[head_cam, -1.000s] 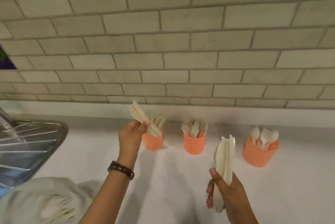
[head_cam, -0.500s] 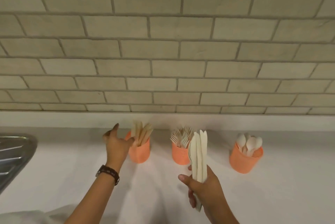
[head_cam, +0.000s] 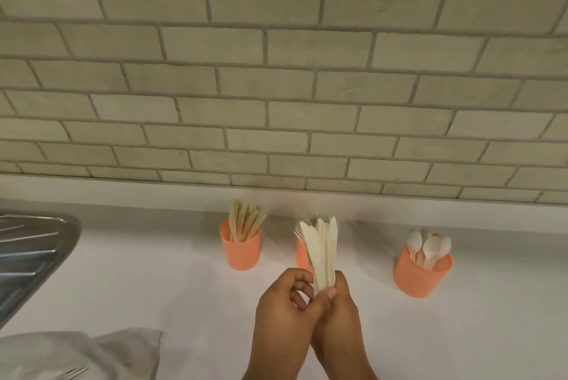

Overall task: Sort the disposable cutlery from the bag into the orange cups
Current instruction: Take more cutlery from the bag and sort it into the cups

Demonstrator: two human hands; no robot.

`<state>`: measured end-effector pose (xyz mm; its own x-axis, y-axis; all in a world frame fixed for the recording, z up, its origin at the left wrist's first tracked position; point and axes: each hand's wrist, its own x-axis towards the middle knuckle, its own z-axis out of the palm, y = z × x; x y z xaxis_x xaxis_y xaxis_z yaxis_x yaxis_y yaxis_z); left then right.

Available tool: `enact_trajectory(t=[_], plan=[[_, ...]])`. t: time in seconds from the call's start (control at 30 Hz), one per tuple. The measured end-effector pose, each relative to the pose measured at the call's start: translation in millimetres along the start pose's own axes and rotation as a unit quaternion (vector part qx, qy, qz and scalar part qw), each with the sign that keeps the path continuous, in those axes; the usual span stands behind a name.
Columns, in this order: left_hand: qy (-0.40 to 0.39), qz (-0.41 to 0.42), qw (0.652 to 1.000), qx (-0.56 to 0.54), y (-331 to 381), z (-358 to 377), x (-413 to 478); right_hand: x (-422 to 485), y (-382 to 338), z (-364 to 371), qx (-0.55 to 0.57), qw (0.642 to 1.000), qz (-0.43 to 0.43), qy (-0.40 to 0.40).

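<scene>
Both grips are clamped on the same bunch of knives (head_cam: 322, 252): right hand (head_cam: 338, 315) wrapped round the handles, left hand (head_cam: 284, 302) curled in against them, blades pointing up right in front of the fork cup (head_cam: 302, 258). The knife cup (head_cam: 241, 252) sits left of the fork cup and the spoon cup (head_cam: 415, 279) right of it, all on the counter (head_cam: 159, 281). The bag (head_cam: 92, 352) is well off to its front-left, near the sink (head_cam: 27, 259).

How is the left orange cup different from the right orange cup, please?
The left cup holds flat, tan knives; the right cup holds paler spoons with round bowls. The left cup stands nearer the wall than the right cup. Mesh shows at the right cup's rim; the left cup looks smooth. Both are orange and stand on the white counter.
</scene>
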<state>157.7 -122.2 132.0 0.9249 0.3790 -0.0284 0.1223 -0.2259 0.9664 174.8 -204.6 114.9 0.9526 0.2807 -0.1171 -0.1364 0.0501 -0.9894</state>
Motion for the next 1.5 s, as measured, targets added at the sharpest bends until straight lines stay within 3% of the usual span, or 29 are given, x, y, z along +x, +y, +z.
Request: enact_trajectory(t=[0.23,0.47,0.57,0.8,0.9,1.0,1.13,1.23,1.33,1.5], plan=[[-0.081,-0.093,0.987,-0.101,0,-19,11,1,-4,-9,-0.161,0.986,-0.005,-0.035],[-0.144,-0.102,0.973,-0.151,3,-29,17,0,-11,-17,-0.026,0.995,0.006,-0.092],[-0.15,-0.098,0.971,-0.157,4,-30,19,2,-11,-20,0.07,0.994,0.043,-0.077],[-0.154,-0.092,0.971,-0.16,9,-31,19,6,-6,-19,0.09,0.994,0.013,-0.06],[-0.146,-0.083,0.972,-0.164,12,-37,22,11,1,-22,0.126,0.991,0.041,-0.031],[-0.091,-0.066,0.979,-0.172,18,-56,40,15,9,-30,0.135,0.989,0.062,-0.005],[0.08,0.025,0.995,-0.056,9,-98,102,18,19,-38,0.119,0.991,0.061,0.011],[0.136,0.048,0.988,0.063,-12,-108,144,19,21,-38,0.109,0.992,0.058,0.011],[0.148,0.04,0.981,0.12,-32,-98,169,22,19,-36,0.1,0.993,0.061,0.008],[0.084,-0.015,0.974,0.208,-63,-84,179,23,15,-32,0.079,0.995,0.063,0.005]])
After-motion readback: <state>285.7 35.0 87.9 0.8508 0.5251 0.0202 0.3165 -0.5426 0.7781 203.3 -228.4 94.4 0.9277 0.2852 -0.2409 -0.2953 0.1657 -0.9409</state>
